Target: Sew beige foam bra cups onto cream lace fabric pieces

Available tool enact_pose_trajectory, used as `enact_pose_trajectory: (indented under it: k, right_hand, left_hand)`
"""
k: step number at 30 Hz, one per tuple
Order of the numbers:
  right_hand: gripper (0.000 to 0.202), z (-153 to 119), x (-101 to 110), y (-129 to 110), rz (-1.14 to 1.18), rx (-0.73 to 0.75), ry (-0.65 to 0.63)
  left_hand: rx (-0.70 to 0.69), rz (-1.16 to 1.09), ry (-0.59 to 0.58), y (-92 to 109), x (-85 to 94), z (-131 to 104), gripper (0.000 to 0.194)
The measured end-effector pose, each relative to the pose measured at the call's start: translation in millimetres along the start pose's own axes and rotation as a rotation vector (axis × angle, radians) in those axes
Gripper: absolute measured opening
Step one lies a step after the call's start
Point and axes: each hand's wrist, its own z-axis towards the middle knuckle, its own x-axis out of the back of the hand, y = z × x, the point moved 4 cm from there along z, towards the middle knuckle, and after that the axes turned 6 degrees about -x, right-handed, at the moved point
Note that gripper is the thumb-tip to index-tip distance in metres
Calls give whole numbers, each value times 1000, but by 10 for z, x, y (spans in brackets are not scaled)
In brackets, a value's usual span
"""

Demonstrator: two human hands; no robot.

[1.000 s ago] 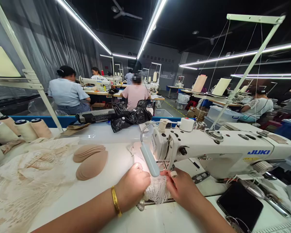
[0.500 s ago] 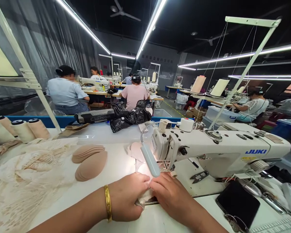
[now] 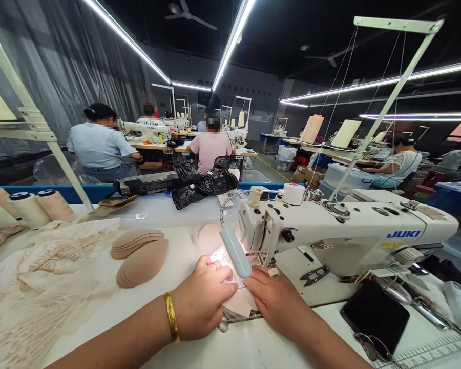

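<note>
My left hand (image 3: 207,297), with a gold bracelet at the wrist, has its fingers bent and closed on a pale pink fabric piece (image 3: 238,303) below the lamp (image 3: 235,252). My right hand (image 3: 271,297) lies at the right edge of that piece, fingers together, close to the needle area of the white sewing machine (image 3: 346,230). The needle is hidden behind the lamp. A round pink pad (image 3: 210,238) lies behind my left hand. To the left are stacked beige pads (image 3: 142,264) and cream lace (image 3: 42,261).
Scissors-like thread snips (image 3: 314,275) and a black phone (image 3: 375,315) lie right of my right hand. Thread cones (image 3: 30,209) stand at the left. Black plastic bags (image 3: 205,184) lie behind the table; several people sit at machines beyond.
My left hand has shifted slightly up and left, its fingers more curled. More of the pink fabric shows between my hands. The camera view has moved a little.
</note>
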Motion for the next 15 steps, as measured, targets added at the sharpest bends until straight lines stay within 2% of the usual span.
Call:
enact_pose_trajectory:
  k: [4,7,11,15]
  right_hand:
    - [51,8,-14,64,-43,-88,1]
    - [49,-2,7,77,-45,-78,18]
    - [45,-13,15,44,0,-17,15]
    - [49,4,13,63,3,-63,0]
  left_hand:
    - [-77,-3,153,-74,-111,19,37]
    - [-143,-12,277,-110,-179,25,30]
    - [-167,-6,300,-92,-173,31,27]
    - [-162,27,294,-62,-115,42,23]
